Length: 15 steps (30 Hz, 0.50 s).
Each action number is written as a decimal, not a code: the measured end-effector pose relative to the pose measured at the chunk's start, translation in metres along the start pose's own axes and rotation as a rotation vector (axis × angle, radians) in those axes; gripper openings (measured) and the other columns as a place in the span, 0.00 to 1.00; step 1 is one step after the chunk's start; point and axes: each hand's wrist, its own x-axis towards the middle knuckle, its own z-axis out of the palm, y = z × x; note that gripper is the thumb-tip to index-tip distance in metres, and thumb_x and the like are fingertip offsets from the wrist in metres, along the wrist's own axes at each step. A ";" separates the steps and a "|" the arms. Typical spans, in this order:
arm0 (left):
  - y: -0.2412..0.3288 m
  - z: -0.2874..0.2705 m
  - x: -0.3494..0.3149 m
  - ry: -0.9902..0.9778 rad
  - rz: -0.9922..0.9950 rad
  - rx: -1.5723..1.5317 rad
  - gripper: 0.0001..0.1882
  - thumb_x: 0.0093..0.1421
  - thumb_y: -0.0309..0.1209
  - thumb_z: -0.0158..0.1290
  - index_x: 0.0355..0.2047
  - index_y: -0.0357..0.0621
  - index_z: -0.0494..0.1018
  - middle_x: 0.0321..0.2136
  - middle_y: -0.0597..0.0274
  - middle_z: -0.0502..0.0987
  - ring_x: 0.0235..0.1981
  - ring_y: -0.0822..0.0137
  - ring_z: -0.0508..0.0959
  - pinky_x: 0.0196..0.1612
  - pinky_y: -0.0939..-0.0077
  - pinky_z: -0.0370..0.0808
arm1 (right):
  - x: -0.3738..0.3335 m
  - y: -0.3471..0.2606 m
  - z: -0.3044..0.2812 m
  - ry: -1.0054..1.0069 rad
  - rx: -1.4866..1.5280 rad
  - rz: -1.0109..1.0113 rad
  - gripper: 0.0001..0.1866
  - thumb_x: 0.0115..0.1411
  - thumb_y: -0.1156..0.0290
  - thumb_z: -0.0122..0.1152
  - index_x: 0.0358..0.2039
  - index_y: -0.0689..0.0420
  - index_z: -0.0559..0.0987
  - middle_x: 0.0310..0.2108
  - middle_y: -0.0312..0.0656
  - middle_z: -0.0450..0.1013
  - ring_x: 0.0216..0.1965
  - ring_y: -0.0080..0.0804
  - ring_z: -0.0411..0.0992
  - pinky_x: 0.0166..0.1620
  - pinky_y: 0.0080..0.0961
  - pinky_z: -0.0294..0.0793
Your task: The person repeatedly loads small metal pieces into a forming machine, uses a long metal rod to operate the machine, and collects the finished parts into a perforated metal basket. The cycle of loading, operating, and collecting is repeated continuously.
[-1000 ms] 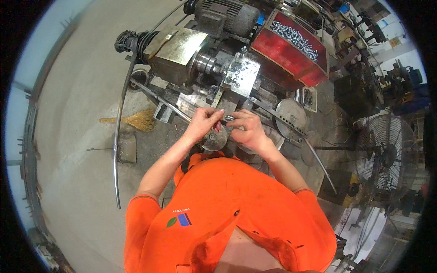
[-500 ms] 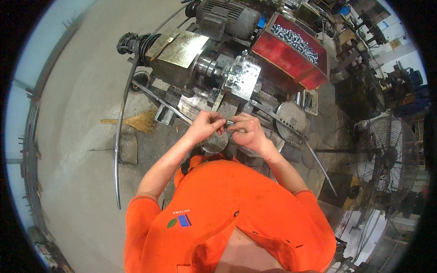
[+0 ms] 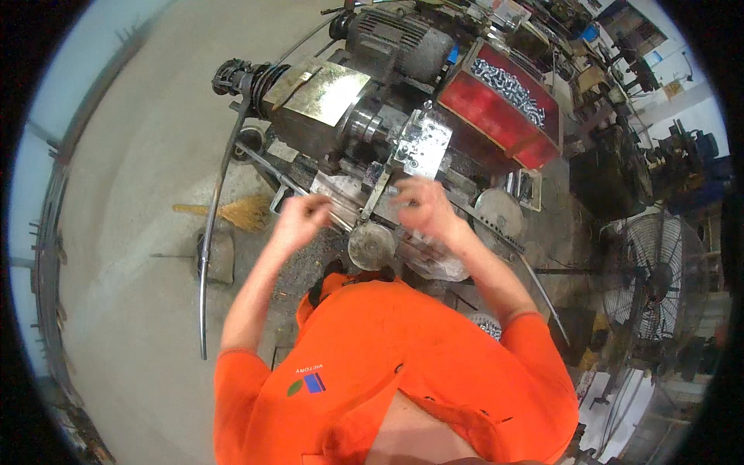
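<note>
My right hand (image 3: 426, 208) is raised in front of the lathe's bright metal tool block (image 3: 423, 144). Its fingers are curled, with a small shiny metal part (image 3: 394, 190) at the fingertips, blurred by movement. To the left, my left hand (image 3: 304, 218) hovers by a long metal lever (image 3: 275, 172), its fingers bent and smeared; whether they touch the lever is unclear. Between and beyond both hands is the lathe's chuck (image 3: 364, 124), close to the tool block. A round metal handwheel (image 3: 371, 246) sits below, nearer my body.
A red bin (image 3: 484, 108) of small metal parts stands behind the tool block at right. A motor (image 3: 399, 43) is at the back. Another round wheel (image 3: 498, 211) and a caged fan (image 3: 655, 275) are to the right. A straw broom (image 3: 244, 212) lies on the floor at left.
My hands, together at a small metal cylinder before, have come apart. The left moved left toward the lever; the right rose slightly toward the tool block with the small part.
</note>
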 end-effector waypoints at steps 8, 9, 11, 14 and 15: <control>-0.092 -0.162 -0.063 0.471 -0.187 0.818 0.14 0.52 0.30 0.48 0.40 0.42 0.72 0.32 0.47 0.76 0.35 0.48 0.75 0.38 0.59 0.72 | 0.089 0.096 0.041 -0.272 -0.434 0.471 0.10 0.35 0.66 0.57 0.20 0.54 0.81 0.30 0.45 0.75 0.39 0.44 0.70 0.40 0.33 0.72; -0.099 -0.171 -0.075 0.465 -0.254 0.826 0.15 0.51 0.33 0.51 0.40 0.43 0.72 0.32 0.46 0.76 0.35 0.47 0.75 0.37 0.58 0.71 | 0.093 0.103 0.046 -0.290 -0.477 0.543 0.10 0.34 0.66 0.57 0.20 0.54 0.81 0.29 0.47 0.75 0.38 0.45 0.71 0.41 0.33 0.72; -0.114 -0.177 -0.104 0.411 -0.341 0.821 0.16 0.50 0.34 0.53 0.40 0.42 0.72 0.31 0.46 0.76 0.34 0.47 0.75 0.37 0.58 0.71 | 0.097 0.111 0.051 -0.292 -0.348 0.572 0.11 0.35 0.67 0.56 0.19 0.58 0.80 0.27 0.51 0.74 0.37 0.47 0.71 0.41 0.35 0.72; -0.119 -0.165 -0.128 0.371 -0.429 0.659 0.18 0.49 0.36 0.55 0.40 0.42 0.71 0.28 0.46 0.75 0.33 0.46 0.75 0.36 0.58 0.71 | 0.098 0.115 0.053 -0.246 -0.256 0.558 0.11 0.35 0.67 0.55 0.17 0.61 0.79 0.25 0.54 0.74 0.32 0.51 0.72 0.39 0.37 0.73; -0.118 -0.159 -0.131 0.365 -0.448 0.579 0.18 0.49 0.36 0.56 0.39 0.42 0.71 0.28 0.46 0.75 0.32 0.46 0.75 0.36 0.58 0.71 | 0.095 0.119 0.056 -0.216 -0.264 0.558 0.10 0.35 0.67 0.55 0.17 0.61 0.79 0.24 0.54 0.73 0.31 0.51 0.72 0.38 0.37 0.73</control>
